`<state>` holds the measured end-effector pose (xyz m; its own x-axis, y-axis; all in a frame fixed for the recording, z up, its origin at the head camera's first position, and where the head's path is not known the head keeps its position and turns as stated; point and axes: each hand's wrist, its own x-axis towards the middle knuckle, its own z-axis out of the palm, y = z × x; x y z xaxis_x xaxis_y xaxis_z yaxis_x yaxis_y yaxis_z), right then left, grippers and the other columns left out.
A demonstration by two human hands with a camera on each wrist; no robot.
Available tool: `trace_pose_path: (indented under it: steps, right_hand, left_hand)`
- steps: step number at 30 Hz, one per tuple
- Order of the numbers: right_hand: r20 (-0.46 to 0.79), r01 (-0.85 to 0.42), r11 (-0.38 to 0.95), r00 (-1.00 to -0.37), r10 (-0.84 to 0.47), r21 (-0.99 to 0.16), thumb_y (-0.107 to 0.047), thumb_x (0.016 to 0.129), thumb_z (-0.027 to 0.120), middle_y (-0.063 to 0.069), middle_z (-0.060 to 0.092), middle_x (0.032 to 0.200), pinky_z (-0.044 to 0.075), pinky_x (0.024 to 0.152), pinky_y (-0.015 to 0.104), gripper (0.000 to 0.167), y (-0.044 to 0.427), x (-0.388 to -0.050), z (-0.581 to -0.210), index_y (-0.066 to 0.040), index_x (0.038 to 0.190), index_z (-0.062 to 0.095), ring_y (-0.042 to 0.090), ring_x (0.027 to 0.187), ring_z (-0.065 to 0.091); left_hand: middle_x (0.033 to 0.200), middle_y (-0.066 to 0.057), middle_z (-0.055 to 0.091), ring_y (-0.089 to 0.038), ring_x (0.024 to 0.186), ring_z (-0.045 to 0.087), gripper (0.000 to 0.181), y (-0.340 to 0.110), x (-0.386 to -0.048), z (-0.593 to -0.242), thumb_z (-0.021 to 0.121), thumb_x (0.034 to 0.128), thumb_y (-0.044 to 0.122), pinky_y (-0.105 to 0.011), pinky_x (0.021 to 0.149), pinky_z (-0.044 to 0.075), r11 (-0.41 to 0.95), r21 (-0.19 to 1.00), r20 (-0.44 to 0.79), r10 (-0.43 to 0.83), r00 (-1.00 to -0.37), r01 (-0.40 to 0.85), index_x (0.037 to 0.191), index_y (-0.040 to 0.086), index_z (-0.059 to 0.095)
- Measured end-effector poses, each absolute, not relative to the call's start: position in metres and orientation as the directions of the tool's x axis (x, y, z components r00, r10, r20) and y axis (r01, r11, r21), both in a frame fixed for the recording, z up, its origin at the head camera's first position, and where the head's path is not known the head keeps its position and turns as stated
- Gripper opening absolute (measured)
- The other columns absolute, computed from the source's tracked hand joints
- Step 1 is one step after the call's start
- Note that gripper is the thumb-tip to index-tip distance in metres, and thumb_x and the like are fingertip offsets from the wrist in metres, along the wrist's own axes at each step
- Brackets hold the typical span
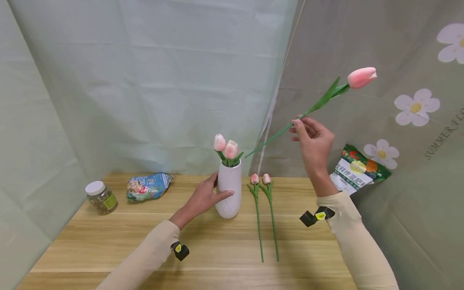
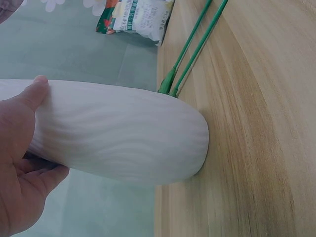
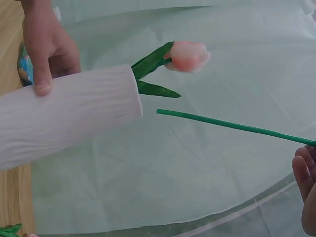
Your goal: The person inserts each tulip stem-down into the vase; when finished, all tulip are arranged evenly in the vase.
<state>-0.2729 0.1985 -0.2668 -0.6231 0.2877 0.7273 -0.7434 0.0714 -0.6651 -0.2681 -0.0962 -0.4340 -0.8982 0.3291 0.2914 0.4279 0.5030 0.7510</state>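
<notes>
A white ribbed vase (image 1: 229,189) stands on the wooden table with two pink tulips (image 1: 231,150) in it. My left hand (image 1: 207,194) grips the vase from its left side, thumb across the front, as the left wrist view also shows around the vase (image 2: 118,131). Up to the right, my right hand (image 1: 314,139) pinches a single pink tulip (image 1: 361,77) by its green stem. That stem slants down to the left, and in the right wrist view the stem's end (image 3: 170,113) hangs just off the vase's mouth, apart from it.
Two more tulips (image 1: 259,217) lie side by side on the table (image 1: 217,257), right of the vase. A blue packet (image 1: 148,187) and a white-lidded jar (image 1: 102,198) stand at the left. A green-and-white bag (image 1: 357,171) is at the right edge, before the hanging cloth.
</notes>
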Motion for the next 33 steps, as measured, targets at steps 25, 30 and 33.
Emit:
trace_pose_path:
  steps: [25, 30, 33]
  right_hand:
    - [0.709, -0.703, 0.115, -0.674, 0.207, -0.701, -0.015, 0.095, 0.075, 0.008, 0.078, 0.093, 0.061, 0.061, 0.026, 0.025, 0.169, -0.281, -0.298, 0.008, 0.105, 0.074, 0.012, 0.076, 0.074]
    - [0.694, -0.684, 0.127, -0.696, 0.182, -0.719, -0.016, 0.095, 0.076, 0.015, 0.077, 0.091, 0.060, 0.060, 0.026, 0.024, 0.162, -0.282, -0.308, 0.006, 0.104, 0.075, 0.016, 0.075, 0.074]
    - [0.676, -0.662, 0.136, -0.717, 0.171, -0.737, -0.012, 0.095, 0.074, 0.024, 0.075, 0.093, 0.059, 0.060, 0.024, 0.021, 0.157, -0.281, -0.313, 0.007, 0.104, 0.075, 0.012, 0.074, 0.073]
  left_hand:
    - [0.144, -0.017, 0.057, -0.030, 0.129, 0.059, 0.090, -0.096, -0.269, -0.434, 0.074, 0.0895, 0.055, -0.050, 0.103, 0.053, 0.508, 0.758, 0.269, 0.326, -0.906, 0.408, 0.153, 0.003, 0.039]
    - [0.143, -0.017, 0.057, -0.030, 0.129, 0.060, 0.090, -0.096, -0.270, -0.435, 0.074, 0.0895, 0.055, -0.051, 0.102, 0.053, 0.502, 0.755, 0.281, 0.332, -0.900, 0.421, 0.153, 0.002, 0.039]
    - [0.143, -0.017, 0.057, -0.030, 0.129, 0.060, 0.089, -0.096, -0.271, -0.436, 0.074, 0.0896, 0.055, -0.051, 0.102, 0.053, 0.496, 0.757, 0.284, 0.337, -0.898, 0.425, 0.153, 0.003, 0.039]
